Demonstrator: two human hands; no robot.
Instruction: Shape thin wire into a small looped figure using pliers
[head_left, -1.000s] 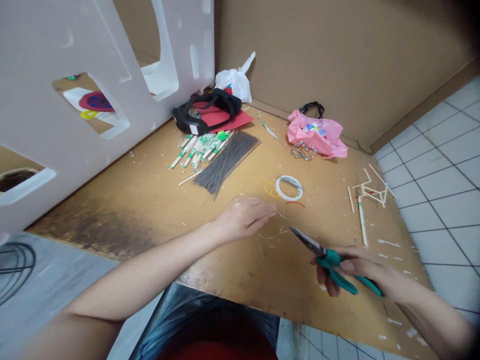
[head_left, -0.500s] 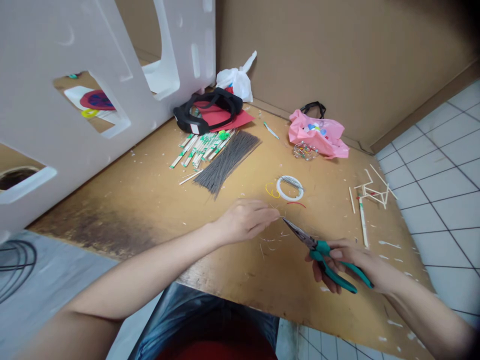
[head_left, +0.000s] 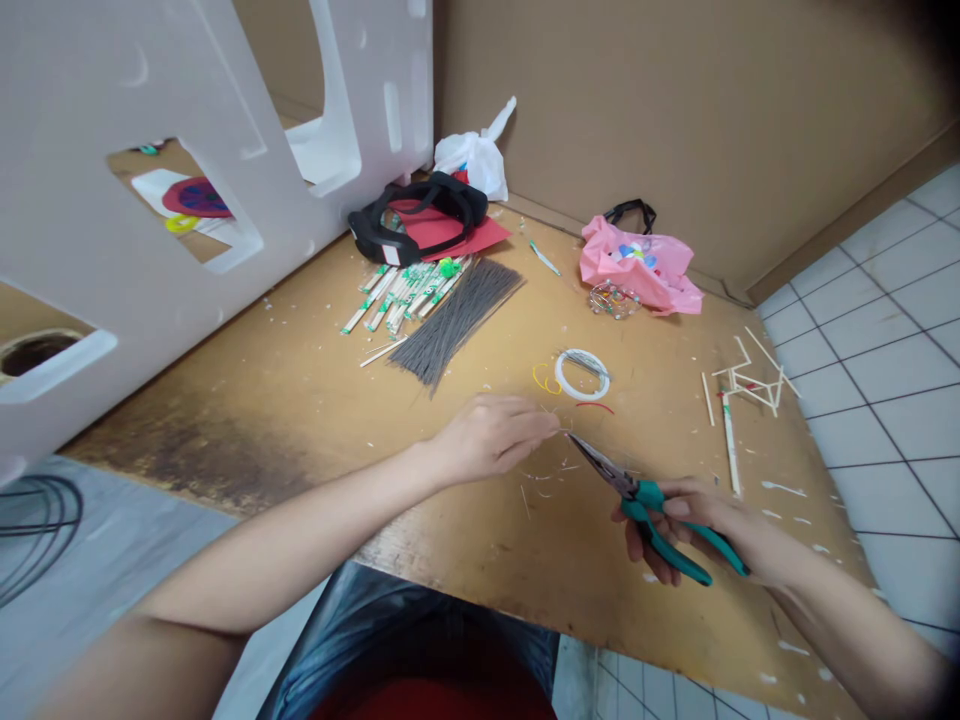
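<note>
"Starting left: a bundle of grey wires (head_left: 455, 325) lies toward the far side of the counter (head_left: 300, 395), and nearer, the left hand (head_left: 496, 436) pinches what looks like a thin wire (head_left: 562, 431)."

"How will it handle?"

"Light, springy, easily lost, I'd judge; take it close to its end."

"And right of that?"

"Pliers (head_left: 624, 485), tip right beside the wire; whether they bite it, I can't tell. The right hand (head_left: 697, 512) wraps their teal handles (head_left: 673, 554). Stiff, fairly weighty, I'd guess: best held well back."

Head view — forward, down (above tabletop (head_left: 300, 370))
</note>
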